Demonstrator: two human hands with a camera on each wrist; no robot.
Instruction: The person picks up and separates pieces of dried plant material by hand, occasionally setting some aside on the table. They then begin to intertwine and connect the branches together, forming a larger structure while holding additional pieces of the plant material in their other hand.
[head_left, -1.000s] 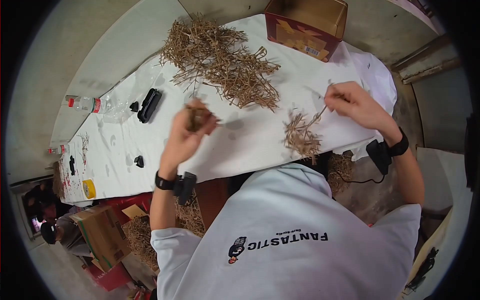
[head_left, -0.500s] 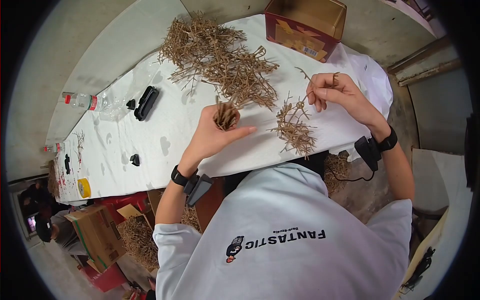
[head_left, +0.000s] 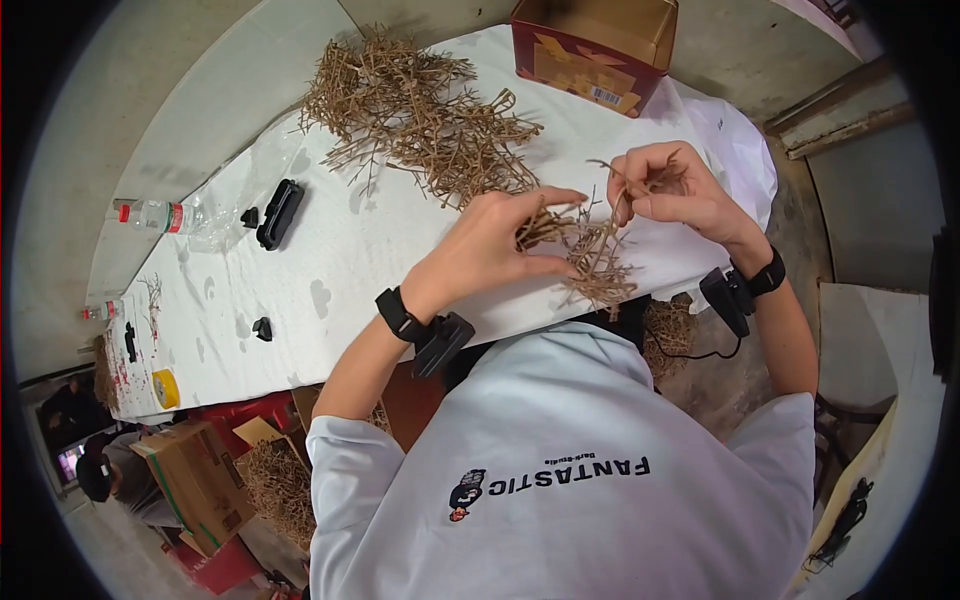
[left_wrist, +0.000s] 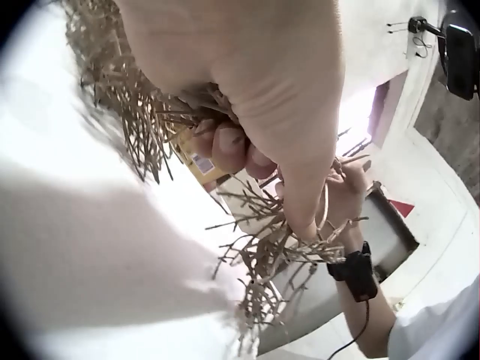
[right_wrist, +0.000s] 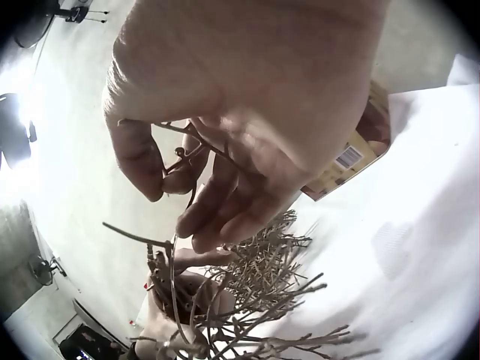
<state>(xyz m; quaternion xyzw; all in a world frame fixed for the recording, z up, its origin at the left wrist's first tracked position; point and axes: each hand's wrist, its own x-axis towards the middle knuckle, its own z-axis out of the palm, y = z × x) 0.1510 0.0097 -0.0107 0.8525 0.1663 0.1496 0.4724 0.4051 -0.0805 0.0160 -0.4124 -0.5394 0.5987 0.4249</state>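
Observation:
Dry brown branching twigs lie in a pile (head_left: pixel 415 115) on the white-covered table. The left hand (head_left: pixel 490 240) grips a small bundle of stems (head_left: pixel 540 228); in the left wrist view its thumb and index finger reach round a twig cluster (left_wrist: pixel 266 262). Close on its other side, the right hand (head_left: pixel 675 195) pinches thin stems of that bushy cluster (head_left: pixel 603 270), which hangs by the table's near edge. In the right wrist view, the right hand (right_wrist: pixel 217 127) has a forked twig (right_wrist: pixel 191 139) across its fingers, and the bundle's cut ends show below.
A dark red box (head_left: pixel 590 70) stands at the table's back. Leftward are a black case (head_left: pixel 281 214), small black parts (head_left: pixel 262 329), a plastic bottle (head_left: pixel 155 216) and yellow tape (head_left: pixel 165 388). Cardboard boxes (head_left: pixel 195 480) with twigs stand below the table; another person (head_left: pixel 125 475) is at far left.
The left hand has moved right with its bundle, up to the twig cluster under the right hand. The right hand has shifted slightly and still holds its stems.

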